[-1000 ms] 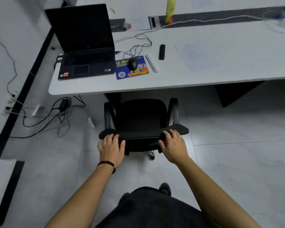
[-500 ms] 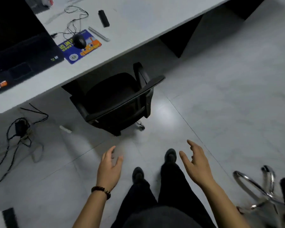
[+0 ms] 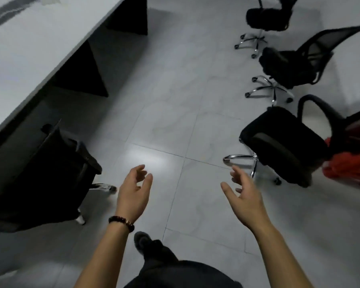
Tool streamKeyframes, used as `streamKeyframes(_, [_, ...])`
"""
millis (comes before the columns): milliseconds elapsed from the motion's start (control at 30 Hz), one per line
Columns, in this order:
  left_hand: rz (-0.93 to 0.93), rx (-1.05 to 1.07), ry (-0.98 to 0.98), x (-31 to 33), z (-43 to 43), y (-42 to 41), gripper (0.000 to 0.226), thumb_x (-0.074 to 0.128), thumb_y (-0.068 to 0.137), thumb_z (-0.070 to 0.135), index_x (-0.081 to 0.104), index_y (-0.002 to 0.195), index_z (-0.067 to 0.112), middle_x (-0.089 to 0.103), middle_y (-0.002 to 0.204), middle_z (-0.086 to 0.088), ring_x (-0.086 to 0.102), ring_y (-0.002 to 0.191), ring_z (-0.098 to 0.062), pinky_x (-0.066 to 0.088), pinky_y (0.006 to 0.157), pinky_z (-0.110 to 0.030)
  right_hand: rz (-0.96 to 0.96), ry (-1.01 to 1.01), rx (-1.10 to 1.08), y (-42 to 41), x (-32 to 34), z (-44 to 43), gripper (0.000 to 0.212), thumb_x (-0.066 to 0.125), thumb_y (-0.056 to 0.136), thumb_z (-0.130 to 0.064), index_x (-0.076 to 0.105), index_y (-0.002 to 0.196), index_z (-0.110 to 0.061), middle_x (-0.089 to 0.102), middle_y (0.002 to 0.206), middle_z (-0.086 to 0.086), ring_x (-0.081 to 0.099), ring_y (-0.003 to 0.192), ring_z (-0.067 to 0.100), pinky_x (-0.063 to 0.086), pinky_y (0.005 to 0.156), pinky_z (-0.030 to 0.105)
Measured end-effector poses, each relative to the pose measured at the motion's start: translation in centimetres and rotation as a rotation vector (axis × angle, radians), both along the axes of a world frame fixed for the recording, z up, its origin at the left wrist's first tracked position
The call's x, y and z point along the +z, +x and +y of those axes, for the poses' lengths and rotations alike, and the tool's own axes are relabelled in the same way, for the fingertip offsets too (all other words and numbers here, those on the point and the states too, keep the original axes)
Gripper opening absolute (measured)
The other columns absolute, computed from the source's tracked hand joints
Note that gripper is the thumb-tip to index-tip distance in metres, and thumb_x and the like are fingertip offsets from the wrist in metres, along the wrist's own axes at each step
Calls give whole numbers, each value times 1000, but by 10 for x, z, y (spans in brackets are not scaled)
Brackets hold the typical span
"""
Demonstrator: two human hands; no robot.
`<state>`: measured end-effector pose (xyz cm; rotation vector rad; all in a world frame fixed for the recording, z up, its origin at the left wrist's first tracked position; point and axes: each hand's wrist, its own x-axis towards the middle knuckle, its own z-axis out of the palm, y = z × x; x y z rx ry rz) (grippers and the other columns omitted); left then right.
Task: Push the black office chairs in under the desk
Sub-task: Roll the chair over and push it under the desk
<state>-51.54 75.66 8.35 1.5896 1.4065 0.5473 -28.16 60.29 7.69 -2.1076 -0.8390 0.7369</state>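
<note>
One black office chair [image 3: 40, 175] stands at the left, its front tucked under the white desk [image 3: 33, 46]. Three more black chairs stand out on the floor at the right: the nearest chair [image 3: 283, 142], a mesh-backed chair [image 3: 295, 63] behind it, and the farthest chair [image 3: 266, 17] at the top. My left hand [image 3: 133, 192] and my right hand [image 3: 245, 196] hang in the air over the tiles with loosely spread fingers, holding nothing. My right hand is close to the nearest chair's chrome base [image 3: 249, 163].
Black desk supports [image 3: 81, 75] stand under the tabletop. Something red [image 3: 349, 161] lies against the nearest free chair at the right edge. Grey floor tiles [image 3: 175, 113] stretch between the desk and the chairs. My shoe [image 3: 143, 242] shows below.
My hands let go of the first chair's backrest and drew back. The view has swung right, so the laptop end of the desk is gone and three loose chairs have come into sight.
</note>
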Motion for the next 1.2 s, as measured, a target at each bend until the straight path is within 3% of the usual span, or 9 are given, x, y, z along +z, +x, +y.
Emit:
streamKeyframes(267, [27,-326,-42,-13,-198,192,38,56,93,28,49,130,22,59,116,6,56,108,-11,42,84,-21,63,-98,-262,129,-32,-249,67,59,92,-43,28,149,-30,44,145,-10,44,127,4,40,108,35])
streamKeyframes(467, [28,-534,-68,9,-286,315,44,56,93,30,45,135,21,56,126,3,52,114,-10,44,92,-24,13,-38,-433,235,-2,-342,65,61,93,-39,30,149,-28,45,143,-6,45,127,8,42,106,39])
streamKeyframes(600, [15,-593,-7,11,-305,394,43,55,94,29,45,135,21,56,127,3,52,116,-9,44,91,-22,28,34,-484,301,-1,-361,66,62,93,-34,29,150,-29,41,138,-14,44,126,6,41,106,35])
streamKeyframes(833, [42,-550,119,-33,-297,551,47,52,93,35,40,137,22,46,139,2,45,125,-14,41,103,-34,33,-17,-498,444,-35,-363,66,62,92,-38,29,148,-31,41,145,-12,44,127,5,41,106,35])
streamKeyframes(967, [23,-452,193,-30,-279,650,44,51,94,33,43,136,20,48,133,1,43,115,-5,37,94,-14,-14,-96,-417,553,-25,-350,65,61,92,-37,29,149,-31,42,145,-9,45,127,5,43,105,35])
streamKeyframes(1100, [17,-450,263,-8,-259,739,45,51,94,34,44,135,18,49,131,1,46,121,-13,44,101,-34,-83,-72,-314,656,3,-314,64,60,93,-36,30,148,-29,42,145,-8,43,130,6,41,106,35])
streamKeyframes(1200, [68,-464,299,5,-246,789,46,51,94,35,43,136,18,49,133,0,44,124,-13,40,102,-31,-122,-36,-232,717,18,-283,64,60,93,-35,29,150,-27,41,146,-8,43,129,4,40,106,33])
